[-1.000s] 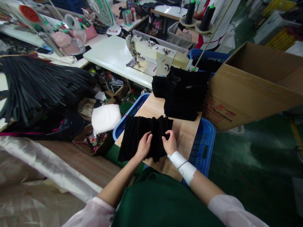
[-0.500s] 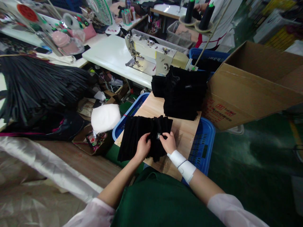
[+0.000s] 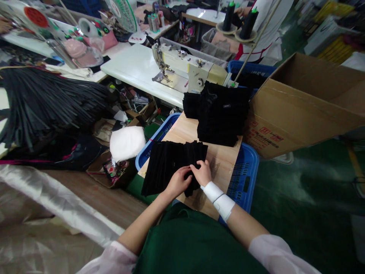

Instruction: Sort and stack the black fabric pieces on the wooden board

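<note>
Cloth (image 3: 162, 163), black and folded, leans in a row on a wooden board (image 3: 224, 163) in front of the person. The left hand (image 3: 180, 182) is on top of the row, half curled, with a gap by its thumb. The right hand (image 3: 202, 173) touches the row's right part, its fingers bent. The fingertips of both hands meet or almost meet. I cannot tell if they pinch any cloth. Behind the row sits a taller black pile (image 3: 224, 118), next to a big brown box (image 3: 296, 110).
</note>
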A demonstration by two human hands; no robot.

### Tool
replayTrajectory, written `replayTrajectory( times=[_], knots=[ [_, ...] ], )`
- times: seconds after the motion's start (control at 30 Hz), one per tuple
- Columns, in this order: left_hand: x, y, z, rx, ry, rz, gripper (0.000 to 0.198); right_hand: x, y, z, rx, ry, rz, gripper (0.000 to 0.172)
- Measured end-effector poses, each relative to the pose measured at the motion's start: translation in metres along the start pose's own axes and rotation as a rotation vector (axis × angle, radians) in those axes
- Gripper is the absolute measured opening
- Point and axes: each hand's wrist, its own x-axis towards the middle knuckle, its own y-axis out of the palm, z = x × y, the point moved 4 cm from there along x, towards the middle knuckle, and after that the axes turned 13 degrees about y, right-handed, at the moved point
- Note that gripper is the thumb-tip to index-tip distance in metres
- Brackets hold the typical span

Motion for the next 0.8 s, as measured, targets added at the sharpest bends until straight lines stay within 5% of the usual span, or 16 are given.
replayTrajectory(
  times=[0.07, 0.17, 0.27, 0.4, 0.47, 0.57, 0.63, 0.7, 0.8],
  knots=[
    [-0.002, -0.013, -0.005, 0.189, 0.017, -0.075, 0.030, 0.003, 0.000, -0.003, 0.068, -0.022, -0.016, 0.022],
    [-0.007, -0.039, -0.007, 0.535, 0.007, -0.225, 0.052, 0.007, -0.001, -0.007, 0.253, -0.066, -0.032, 0.060],
    [-0.011, -0.054, 0.008, 0.682, -0.141, -0.232, 0.078, 0.014, -0.003, -0.016, 0.451, 0.110, 0.025, 0.084],
    [-0.015, -0.059, 0.029, 0.668, -0.293, -0.180, 0.084, 0.023, -0.028, -0.023, 0.591, 0.355, 0.209, 0.057],
    [-0.016, -0.058, 0.033, 0.653, -0.317, -0.179, 0.084, 0.029, -0.059, -0.019, 0.492, 0.231, 0.143, 0.041],
    [-0.018, -0.058, 0.035, 0.628, -0.340, -0.197, 0.086, 0.037, -0.111, -0.009, 0.210, -0.177, -0.219, 0.031],
    [-0.019, -0.060, 0.036, 0.583, -0.352, -0.232, 0.086, 0.043, -0.126, -0.010, 0.040, -0.429, -0.360, 0.030],
    [-0.021, -0.066, 0.039, 0.532, -0.358, -0.292, 0.085, 0.055, -0.119, -0.021, -0.146, -0.541, -0.317, 0.039],
    [-0.026, -0.080, 0.054, 0.427, -0.409, -0.395, 0.084, 0.076, -0.088, -0.049, -0.429, -0.414, -0.074, 0.036]
  ],
)
